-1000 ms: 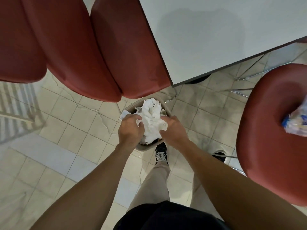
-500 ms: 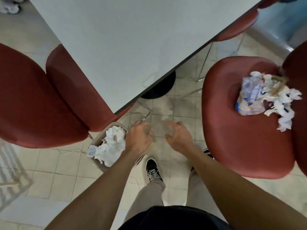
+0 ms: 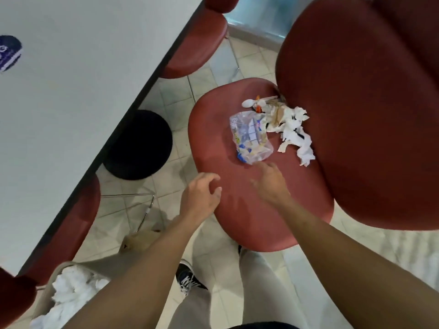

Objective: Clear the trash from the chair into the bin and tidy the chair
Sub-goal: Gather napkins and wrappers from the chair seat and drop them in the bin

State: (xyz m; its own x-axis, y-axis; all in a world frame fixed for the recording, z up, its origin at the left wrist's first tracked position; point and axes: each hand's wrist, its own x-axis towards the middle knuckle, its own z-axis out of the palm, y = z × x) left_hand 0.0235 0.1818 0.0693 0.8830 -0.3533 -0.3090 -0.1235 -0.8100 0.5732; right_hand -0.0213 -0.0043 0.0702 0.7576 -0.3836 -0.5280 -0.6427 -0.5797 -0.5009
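At the far left of the frame we see the pale bench (image 3: 78, 91) running from the top down to the lower left, with a dark blue printed mark (image 3: 9, 53) at its left edge. Below it, in the lower left corner, stands the bin (image 3: 46, 295), its mouth filled with crumpled white tissue (image 3: 71, 288). Just under the bench edge, left of centre, we see the round black base (image 3: 139, 144) of the bench on the tiled floor (image 3: 180, 98).

Moving right, our left hand (image 3: 202, 198) hovers over the front edge of the red chair (image 3: 249, 210), fingers loosely curled and grasping nothing. Beside it, our right hand (image 3: 270, 184) reaches over the seat with fingers stretched forward, also holding nothing; its fingertips are very near the clear plastic bag (image 3: 250, 137), though we cannot tell whether they touch it.

The bag lies crumpled in the middle of the seat, with blue and yellow print showing through. Right of it, against the foot of the chair's backrest, sprawls a heap of torn white napkins (image 3: 294, 131). Above the bag and the napkins lies a white plastic spoon (image 3: 249, 103), with a small orange scrap (image 3: 259, 108) just beside it.

At the bottom centre we see a dark sneaker (image 3: 188, 279) with white laces on the floor.
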